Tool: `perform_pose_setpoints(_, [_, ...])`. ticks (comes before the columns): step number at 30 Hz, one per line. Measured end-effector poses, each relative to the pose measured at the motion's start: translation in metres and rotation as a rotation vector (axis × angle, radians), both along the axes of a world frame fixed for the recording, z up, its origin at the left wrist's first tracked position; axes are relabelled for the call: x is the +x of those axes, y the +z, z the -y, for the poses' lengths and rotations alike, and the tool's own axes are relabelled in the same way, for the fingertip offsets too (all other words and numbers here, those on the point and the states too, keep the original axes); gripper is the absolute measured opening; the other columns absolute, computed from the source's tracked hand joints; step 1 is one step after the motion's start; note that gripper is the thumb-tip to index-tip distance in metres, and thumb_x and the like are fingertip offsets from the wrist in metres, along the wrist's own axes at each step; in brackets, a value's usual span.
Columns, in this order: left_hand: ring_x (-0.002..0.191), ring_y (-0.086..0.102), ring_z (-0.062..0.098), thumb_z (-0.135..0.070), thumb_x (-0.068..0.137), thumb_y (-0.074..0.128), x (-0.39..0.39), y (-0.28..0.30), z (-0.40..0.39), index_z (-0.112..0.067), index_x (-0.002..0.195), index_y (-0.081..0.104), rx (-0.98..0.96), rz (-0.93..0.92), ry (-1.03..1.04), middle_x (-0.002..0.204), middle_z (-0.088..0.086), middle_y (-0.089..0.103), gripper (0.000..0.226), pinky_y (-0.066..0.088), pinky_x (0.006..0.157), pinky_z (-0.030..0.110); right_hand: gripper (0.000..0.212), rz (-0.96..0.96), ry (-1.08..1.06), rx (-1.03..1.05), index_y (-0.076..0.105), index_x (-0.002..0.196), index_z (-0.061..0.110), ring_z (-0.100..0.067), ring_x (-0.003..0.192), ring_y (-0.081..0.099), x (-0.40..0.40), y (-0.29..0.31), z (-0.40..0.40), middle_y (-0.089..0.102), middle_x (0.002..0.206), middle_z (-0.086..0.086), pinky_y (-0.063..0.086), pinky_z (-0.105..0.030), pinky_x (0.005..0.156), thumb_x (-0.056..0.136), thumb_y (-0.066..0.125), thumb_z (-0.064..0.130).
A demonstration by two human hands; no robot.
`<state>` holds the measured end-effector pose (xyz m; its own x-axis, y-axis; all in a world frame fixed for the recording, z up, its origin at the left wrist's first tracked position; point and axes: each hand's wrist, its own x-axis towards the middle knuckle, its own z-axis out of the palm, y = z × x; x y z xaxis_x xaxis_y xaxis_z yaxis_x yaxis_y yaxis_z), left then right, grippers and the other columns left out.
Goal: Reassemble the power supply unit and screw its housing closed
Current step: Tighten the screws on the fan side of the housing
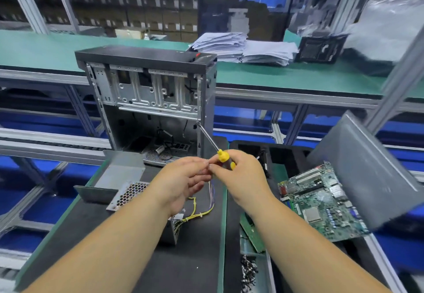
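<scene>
Yellow and dark plastic form the handle of the screwdriver (226, 158), which the right hand (238, 178) grips at frame centre, fingers curled round it, the steel shaft slanting up and left toward the open computer case (146, 100) standing at upper centre. The left hand (183, 182) meets it from the left, palm turned up, its fingers (202, 162) pressed together at the tips against the right hand's fingertips; whether they pinch a small screw there I cannot tell. Below the left hand, on the dark mat of the table (195, 258), lies the power supply unit (128, 194), its perforated metal housing showing at centre left and partly hidden by the forearm, with yellow wires (202, 212) trailing out to its right. A grey metal cover (124, 169) sits just behind it. At right, a green motherboard (321, 201) rests tilted in a dark tray, beneath a grey panel (367, 173). Loose screws (249, 272) lie at bottom centre.
</scene>
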<state>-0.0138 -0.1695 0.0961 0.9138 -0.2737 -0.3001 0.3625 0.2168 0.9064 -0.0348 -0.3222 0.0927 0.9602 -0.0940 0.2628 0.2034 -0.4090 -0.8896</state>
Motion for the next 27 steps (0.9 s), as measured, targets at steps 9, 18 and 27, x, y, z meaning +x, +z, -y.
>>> perform_pose_setpoints(9, [0.066, 0.066, 0.005, -0.01, 0.094, 0.061, -0.008, 0.003, 0.011, -0.007, 0.097, 0.066, -0.084, 0.069, 0.137, 0.076, -0.002, 0.072, 0.007, 0.052, 0.058, 0.013, 0.03, -0.171, 0.078, 0.128, 0.056, 0.098, 0.033, -0.015, 0.072, 0.056, -0.024, 0.019, 0.033, 0.063, 0.09, 0.005, 0.049, -0.037, 0.071, 0.07, 0.065, 0.027])
perform_pose_setpoints(18, [0.063, 0.063, 0.006, -0.013, 0.098, 0.055, -0.006, 0.001, -0.001, -0.009, 0.096, 0.068, -0.173, 0.06, 0.216, 0.073, -0.002, 0.068, 0.014, 0.051, 0.055, 0.015, 0.014, 0.01, 0.09, 0.331, 0.07, 0.091, 0.012, -0.012, 0.072, 0.069, -0.041, 0.036, 0.059, 0.075, 0.082, -0.005, 0.048, -0.018, 0.056, 0.085, 0.068, 0.0])
perform_pose_setpoints(27, [0.064, 0.061, 0.006, -0.014, 0.098, 0.055, -0.004, 0.001, -0.006, -0.01, 0.09, 0.069, -0.114, 0.131, 0.173, 0.072, -0.004, 0.066, 0.017, 0.051, 0.057, 0.015, 0.009, -0.028, 0.115, 0.298, 0.068, 0.09, 0.012, -0.008, 0.065, 0.066, -0.038, 0.037, 0.057, 0.076, 0.078, -0.006, 0.047, -0.019, 0.055, 0.09, 0.065, 0.003])
